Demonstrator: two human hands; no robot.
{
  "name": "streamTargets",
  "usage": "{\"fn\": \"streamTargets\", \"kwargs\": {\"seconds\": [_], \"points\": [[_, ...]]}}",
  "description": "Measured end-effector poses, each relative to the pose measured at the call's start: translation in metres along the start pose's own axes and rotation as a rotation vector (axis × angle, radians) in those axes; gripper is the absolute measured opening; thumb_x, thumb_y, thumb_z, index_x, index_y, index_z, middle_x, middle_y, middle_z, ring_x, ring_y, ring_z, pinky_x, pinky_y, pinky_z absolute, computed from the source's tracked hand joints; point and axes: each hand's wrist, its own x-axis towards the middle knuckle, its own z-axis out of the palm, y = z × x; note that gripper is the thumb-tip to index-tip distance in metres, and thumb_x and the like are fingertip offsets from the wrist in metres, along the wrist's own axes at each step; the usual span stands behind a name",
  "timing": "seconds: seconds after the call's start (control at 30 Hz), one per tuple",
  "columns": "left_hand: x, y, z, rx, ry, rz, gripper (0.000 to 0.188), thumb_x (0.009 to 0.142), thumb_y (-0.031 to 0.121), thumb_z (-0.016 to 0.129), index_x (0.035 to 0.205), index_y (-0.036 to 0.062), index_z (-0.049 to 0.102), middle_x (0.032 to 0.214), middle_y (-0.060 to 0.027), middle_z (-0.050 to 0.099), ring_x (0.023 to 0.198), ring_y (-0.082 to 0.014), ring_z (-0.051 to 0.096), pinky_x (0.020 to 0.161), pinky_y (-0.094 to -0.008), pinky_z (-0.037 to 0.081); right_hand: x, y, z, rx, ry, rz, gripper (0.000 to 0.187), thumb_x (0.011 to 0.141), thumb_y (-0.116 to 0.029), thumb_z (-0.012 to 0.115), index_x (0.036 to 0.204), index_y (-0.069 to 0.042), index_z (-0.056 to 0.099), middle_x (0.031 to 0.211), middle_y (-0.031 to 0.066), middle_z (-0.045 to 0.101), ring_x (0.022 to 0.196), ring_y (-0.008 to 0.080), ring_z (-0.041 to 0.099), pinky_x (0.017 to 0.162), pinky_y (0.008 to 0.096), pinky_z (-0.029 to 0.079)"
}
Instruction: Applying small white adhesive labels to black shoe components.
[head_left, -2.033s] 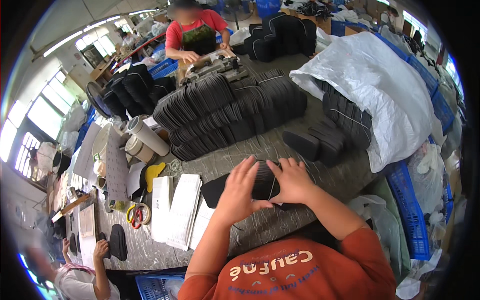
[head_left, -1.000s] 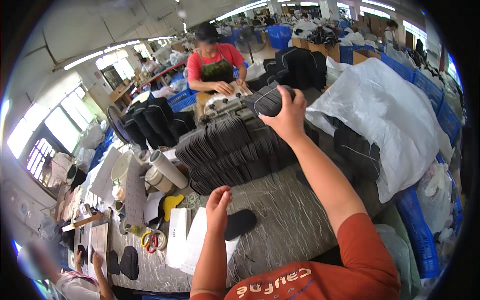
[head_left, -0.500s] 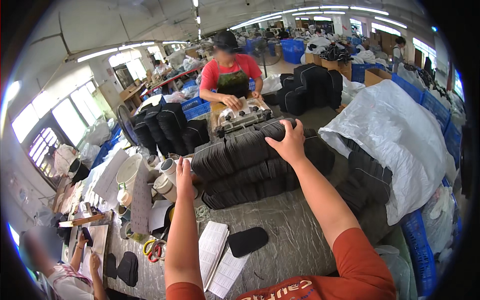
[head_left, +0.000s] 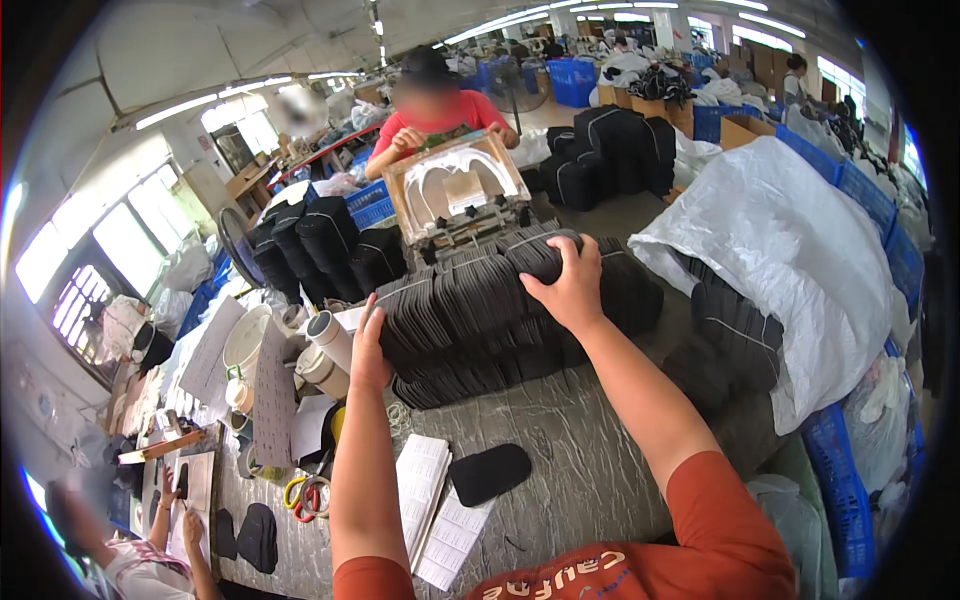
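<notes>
A long row of black fabric pads [head_left: 455, 310], packed on edge in tied bundles two layers high, lies across the table before me. My left hand [head_left: 371, 350] presses against the row's left end, fingers pointing up along it and partly hidden. Over the top layer toward its right end, my right hand [head_left: 568, 285] curves with thumb and fingers spread round a bundle. One loose black pad [head_left: 490, 475] lies nearer me, partly on printed paper sheets [head_left: 425, 490].
Scissors [head_left: 308, 497], a white cup [head_left: 328, 335] and a tub [head_left: 250, 345] stand left. A white sack [head_left: 770, 270] with pads is right. Across the table a co-worker [head_left: 440, 115] handles a wooden-framed screen [head_left: 460, 185]; another person [head_left: 140, 560] works at lower left.
My left hand has come against the row's left end, while my right hand keeps its place on top. The co-worker's framed screen has swung up from flat to tilted.
</notes>
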Motion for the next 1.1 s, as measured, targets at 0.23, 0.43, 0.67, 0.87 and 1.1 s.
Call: {"fn": "streamTargets", "kwargs": {"seconds": [0.23, 0.43, 0.67, 0.87, 1.1], "points": [[0.007, -0.012, -0.024, 0.261, 0.286, 0.249, 0.057, 0.099, 0.036, 0.05, 0.145, 0.0048, 0.037, 0.145, -0.0099, 0.041, 0.132, -0.0198, 0.04, 0.11, -0.0335, 0.028, -0.005, -0.011, -0.034, 0.023, -0.069, 0.035, 0.079, 0.069, -0.044, 0.081, 0.132, -0.013, 0.045, 0.132, 0.0294, 0.037, 0.12, 0.0486, 0.041, 0.099, 0.0551, 0.036], [-0.098, -0.044, 0.018, 0.526, 0.38, 0.577, 0.028, 0.092, 0.012, 0.06, 0.117, 0.0002, 0.056, 0.111, -0.0066, 0.06, 0.106, -0.0166, 0.055, 0.091, -0.0299, 0.043, -0.064, 0.03, -0.203, -0.305, -0.371, 0.165, 0.081, 0.065, -0.044, 0.083, 0.132, -0.015, 0.049, 0.14, 0.0234, 0.039, 0.13, 0.0426, 0.036, 0.104, 0.0562, 0.029], [-0.137, -0.166, 0.164, 1.099, -0.562, 0.438, 0.069, 0.073, 0.008, 0.077, 0.133, 0.0002, 0.044, 0.135, -0.0206, 0.047, 0.123, -0.0337, 0.049, 0.101, -0.041, 0.043, -0.138, 0.093, -0.233, -0.536, -0.662, 0.388, 0.077, 0.063, -0.028, 0.085, 0.13, -0.015, 0.049, 0.15, 0.0243, 0.028, 0.143, 0.0448, 0.015, 0.111, 0.0664, 0.015], [-0.098, -0.2, 0.22, 1.262, -0.772, 0.366, 0.06, 0.07, 0.001, 0.078, 0.125, 0.0004, 0.052, 0.126, -0.0175, 0.05, 0.119, -0.0381, 0.049, 0.1, -0.0418, 0.043, -0.143, 0.11, -0.243, -0.092, -0.466, 0.383, 0.075, 0.066, -0.021, 0.083, 0.132, -0.013, 0.049, 0.15, 0.0234, 0.026, 0.14, 0.0459, 0.02, 0.112, 0.0579, 0.023], [-0.114, -0.186, 0.259, 1.21, -0.813, 0.437, 0.103, 0.058, 0.013, 0.09, 0.144, 0.0051, 0.033, 0.148, -0.021, 0.032, 0.136, -0.04, 0.034, 0.111, -0.0417, 0.035, -0.184, 0.121, -0.255, 0.108, -0.246, 0.239, 0.105, 0.069, -0.065, 0.073, 0.144, -0.004, 0.033, 0.152, 0.0268, 0.017, 0.14, 0.0449, 0.019, 0.113, 0.0548, 0.02]]}}
